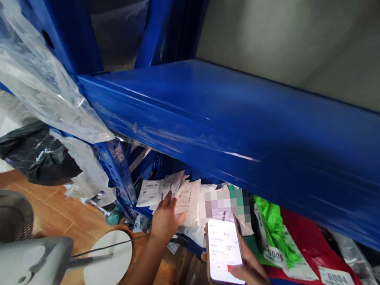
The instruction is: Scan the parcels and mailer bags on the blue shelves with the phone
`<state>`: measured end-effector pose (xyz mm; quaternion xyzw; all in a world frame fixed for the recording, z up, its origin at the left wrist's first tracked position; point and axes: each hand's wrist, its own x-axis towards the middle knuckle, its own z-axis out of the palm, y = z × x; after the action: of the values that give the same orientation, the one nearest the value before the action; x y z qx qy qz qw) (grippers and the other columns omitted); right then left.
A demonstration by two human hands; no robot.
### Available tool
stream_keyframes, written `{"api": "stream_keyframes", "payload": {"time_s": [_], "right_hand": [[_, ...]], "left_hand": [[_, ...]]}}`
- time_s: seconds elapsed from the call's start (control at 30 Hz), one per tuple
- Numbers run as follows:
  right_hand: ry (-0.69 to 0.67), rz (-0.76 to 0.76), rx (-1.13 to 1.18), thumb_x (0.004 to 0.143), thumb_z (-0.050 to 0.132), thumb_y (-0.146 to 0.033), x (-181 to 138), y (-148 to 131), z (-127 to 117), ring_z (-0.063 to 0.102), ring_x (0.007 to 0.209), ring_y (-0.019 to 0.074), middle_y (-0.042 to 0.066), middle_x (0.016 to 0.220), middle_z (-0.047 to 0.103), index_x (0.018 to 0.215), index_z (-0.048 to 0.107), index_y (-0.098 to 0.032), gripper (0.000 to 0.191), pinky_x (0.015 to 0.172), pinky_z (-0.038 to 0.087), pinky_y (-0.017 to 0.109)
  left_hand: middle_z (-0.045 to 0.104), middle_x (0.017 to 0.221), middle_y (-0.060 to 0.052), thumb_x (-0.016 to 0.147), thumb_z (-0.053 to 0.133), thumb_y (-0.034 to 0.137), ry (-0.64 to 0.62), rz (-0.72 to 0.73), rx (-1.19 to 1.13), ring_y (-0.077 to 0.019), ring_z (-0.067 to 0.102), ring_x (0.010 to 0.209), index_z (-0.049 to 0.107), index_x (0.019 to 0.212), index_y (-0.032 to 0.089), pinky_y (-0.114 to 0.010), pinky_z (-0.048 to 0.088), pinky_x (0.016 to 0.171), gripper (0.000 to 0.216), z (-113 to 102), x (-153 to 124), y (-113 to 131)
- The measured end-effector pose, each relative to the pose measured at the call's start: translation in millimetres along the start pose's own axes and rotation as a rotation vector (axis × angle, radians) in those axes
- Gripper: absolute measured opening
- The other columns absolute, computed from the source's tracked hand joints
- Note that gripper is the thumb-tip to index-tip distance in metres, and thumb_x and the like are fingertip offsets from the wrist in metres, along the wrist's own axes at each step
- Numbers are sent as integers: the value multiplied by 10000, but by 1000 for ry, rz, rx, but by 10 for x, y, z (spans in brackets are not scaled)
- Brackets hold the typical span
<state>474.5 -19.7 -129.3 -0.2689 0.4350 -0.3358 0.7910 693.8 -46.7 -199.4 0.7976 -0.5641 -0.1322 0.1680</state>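
A floor of reddish-brown tiles (54, 214) is seen under a blue metal storage rack (228, 125), whose broad beam crosses the view and shades the low shelf. On that shelf white labelled parcel bags (188, 196) are stacked, with a bright green plastic bag (272, 224) and a red bag (307, 238) beside them. The left hand (165, 218) is laid flat on the white parcels, fingers spread apart. A smartphone with a lit white screen (224, 252) is gripped by the right hand (251, 273), fingers wrapped round its edges, just before the shelf. A black plastic bag (34, 153) and a white pedestal fan (23, 261) are found at the left.
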Motion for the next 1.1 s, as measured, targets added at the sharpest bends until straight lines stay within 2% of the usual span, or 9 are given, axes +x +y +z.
{"api": "stream_keyframes", "payload": {"time_s": [0.13,0.3,0.4,0.57,0.73,1.1], "right_hand": [[-19,12,-34,587,797,-241,9,-7,54,693,605,268,145,850,774,1451,99,-115,1118,368,438,244],[6,-11,10,593,801,-212,25,2,68,713,754,295,135,917,771,1468,53,-153,1152,372,449,237],[-17,-2,-1,618,781,-200,31,5,63,715,725,286,148,904,771,1465,72,-130,1107,382,459,238],[0,-19,9,595,801,-213,38,4,89,713,834,308,147,962,764,1461,119,-145,1104,358,464,227],[33,-38,33,599,802,-179,42,15,106,725,776,297,134,966,768,1458,145,-140,1082,336,457,224],[29,-22,31,599,804,-190,44,10,100,715,873,326,147,980,767,1479,48,-142,1161,355,460,216]], "left_hand": [[483,1410,-140,757,685,288,1,5,4,-277,578,1141,592,1103,167,-361,487,942,378,-8,-9,11],[467,1427,-134,762,678,297,-15,5,4,-286,560,1164,595,1124,147,-360,475,962,401,-23,5,7],[456,1437,-128,768,671,299,-32,-4,2,-280,560,1164,593,1136,154,-353,472,961,403,-45,7,7],[446,1445,-121,765,676,303,-59,-15,-8,-277,545,1183,590,1144,166,-351,459,978,411,-39,5,8],[446,1443,-125,766,679,307,-52,-14,-12,-279,548,1178,587,1143,175,-364,465,975,410,-8,10,0],[479,1411,-150,761,687,290,-17,18,-18,-298,569,1149,606,1117,163,-392,488,949,387,-40,1,-3]]}}
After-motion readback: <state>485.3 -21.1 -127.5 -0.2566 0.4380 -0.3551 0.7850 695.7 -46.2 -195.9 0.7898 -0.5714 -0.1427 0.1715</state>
